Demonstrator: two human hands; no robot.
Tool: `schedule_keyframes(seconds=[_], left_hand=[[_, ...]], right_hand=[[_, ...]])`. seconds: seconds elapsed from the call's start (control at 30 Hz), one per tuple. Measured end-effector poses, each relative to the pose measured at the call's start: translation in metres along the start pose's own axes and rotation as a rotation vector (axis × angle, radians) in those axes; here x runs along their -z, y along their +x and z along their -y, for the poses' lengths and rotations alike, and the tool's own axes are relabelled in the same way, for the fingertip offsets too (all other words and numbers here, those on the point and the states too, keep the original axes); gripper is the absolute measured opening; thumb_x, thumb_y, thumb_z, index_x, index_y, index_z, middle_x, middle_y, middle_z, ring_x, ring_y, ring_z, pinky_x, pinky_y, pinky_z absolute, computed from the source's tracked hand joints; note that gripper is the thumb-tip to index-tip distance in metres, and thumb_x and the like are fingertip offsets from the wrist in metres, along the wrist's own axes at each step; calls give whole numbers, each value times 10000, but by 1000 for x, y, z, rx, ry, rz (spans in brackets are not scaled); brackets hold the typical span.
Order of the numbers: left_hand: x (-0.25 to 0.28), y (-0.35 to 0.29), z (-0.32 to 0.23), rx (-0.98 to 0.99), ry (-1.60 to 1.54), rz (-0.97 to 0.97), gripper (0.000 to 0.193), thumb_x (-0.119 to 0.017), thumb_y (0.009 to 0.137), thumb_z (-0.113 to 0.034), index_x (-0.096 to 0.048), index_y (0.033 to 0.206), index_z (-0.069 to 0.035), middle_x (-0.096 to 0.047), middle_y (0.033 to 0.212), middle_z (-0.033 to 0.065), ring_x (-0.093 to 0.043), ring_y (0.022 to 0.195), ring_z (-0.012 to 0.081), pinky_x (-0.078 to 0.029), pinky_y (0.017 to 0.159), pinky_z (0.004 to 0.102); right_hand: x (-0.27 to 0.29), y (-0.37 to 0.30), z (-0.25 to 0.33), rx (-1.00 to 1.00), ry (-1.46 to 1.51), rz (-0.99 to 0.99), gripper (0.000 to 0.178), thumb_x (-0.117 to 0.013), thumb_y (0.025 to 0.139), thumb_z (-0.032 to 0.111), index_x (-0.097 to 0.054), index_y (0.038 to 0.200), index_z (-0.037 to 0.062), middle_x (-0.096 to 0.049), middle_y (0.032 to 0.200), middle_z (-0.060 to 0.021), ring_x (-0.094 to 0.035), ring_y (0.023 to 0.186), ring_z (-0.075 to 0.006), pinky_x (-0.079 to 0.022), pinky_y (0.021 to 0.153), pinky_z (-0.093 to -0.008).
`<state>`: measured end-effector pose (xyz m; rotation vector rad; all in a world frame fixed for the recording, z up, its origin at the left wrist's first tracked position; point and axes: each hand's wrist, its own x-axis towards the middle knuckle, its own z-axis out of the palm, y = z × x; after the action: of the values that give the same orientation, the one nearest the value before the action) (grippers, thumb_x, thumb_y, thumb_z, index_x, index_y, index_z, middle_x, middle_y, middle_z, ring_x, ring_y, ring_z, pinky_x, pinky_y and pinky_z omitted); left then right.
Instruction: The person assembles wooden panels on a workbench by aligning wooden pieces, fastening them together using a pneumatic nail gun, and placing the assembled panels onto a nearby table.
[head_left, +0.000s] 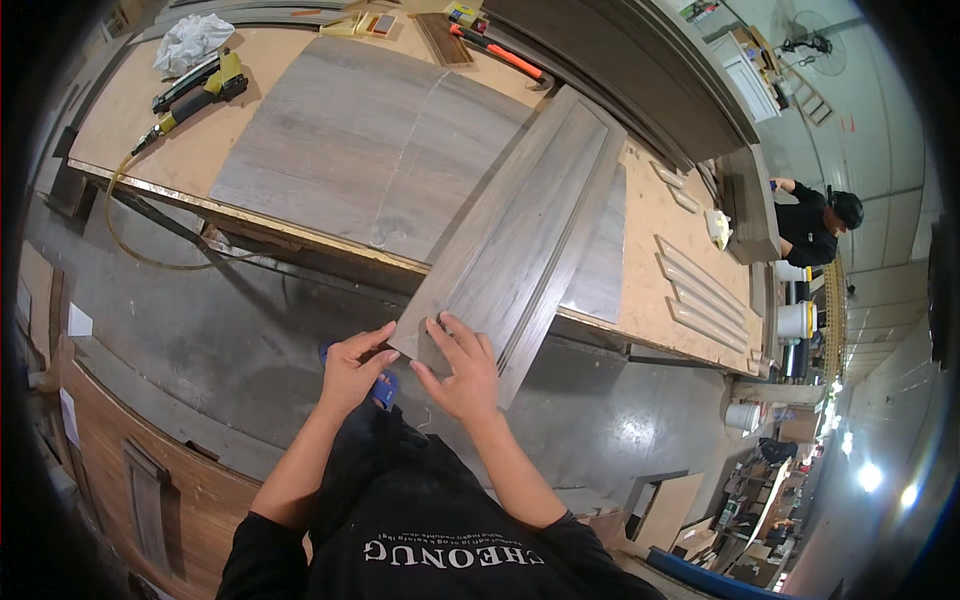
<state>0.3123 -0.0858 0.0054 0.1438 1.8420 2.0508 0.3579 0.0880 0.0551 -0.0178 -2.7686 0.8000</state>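
Note:
A long grey wood-grain cabinet door (535, 215) with a raised frame lies slantwise over the workbench, its near end jutting past the front edge toward me. My left hand (352, 368) is at the near left corner of this door, thumb and fingers closed on its edge. Spread over the near end of the face, the fingers of my right hand (463, 372) touch the surface and hold nothing. Beneath the door, a wide grey wood-grain sheet (340, 150) rests flat on the bench, partly covered.
On the bench (135, 130) are a nail gun (205, 95) with an air hose (110, 225), crumpled white plastic (192, 42), a red-handled hammer (495, 50) and several narrow strips (700, 290). Dark panels (640, 70) stand along the back. Another person (815, 225) works at the far right.

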Motion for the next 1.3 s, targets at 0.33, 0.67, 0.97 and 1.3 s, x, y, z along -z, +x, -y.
schedule_keyframes(seconds=[0.33,0.67,0.97,1.3], left_hand=[[-6,-3,10,-20,-31,-48,384,-682,792,14,-644,1166,-58,-643,887,15,-547,738,47,-455,645,202],[-16,4,11,74,-288,-172,236,-662,840,-33,-665,1072,16,-673,843,58,-611,698,78,-517,638,218],[8,25,-8,75,-125,-81,219,-661,846,-83,-685,1050,-6,-672,756,45,-587,669,59,-495,622,208],[293,239,-76,-500,857,-342,414,-622,846,-139,-536,1233,-17,-586,1159,193,-555,1072,336,-423,942,415]], right_hand=[[1,1,3,-20,2,21,578,-772,648,211,-612,1201,161,-534,1278,-90,-553,915,-271,-460,817,-350],[-4,7,2,53,-4,1,564,-782,611,182,-640,1156,167,-535,1295,-102,-555,849,-250,-446,812,-353],[-19,21,9,69,-94,-65,535,-773,630,216,-645,1147,163,-538,1286,-100,-568,878,-255,-452,811,-359],[-9,17,21,-79,-176,14,542,-768,635,216,-639,1160,167,-543,1288,-92,-571,930,-243,-450,809,-350]])
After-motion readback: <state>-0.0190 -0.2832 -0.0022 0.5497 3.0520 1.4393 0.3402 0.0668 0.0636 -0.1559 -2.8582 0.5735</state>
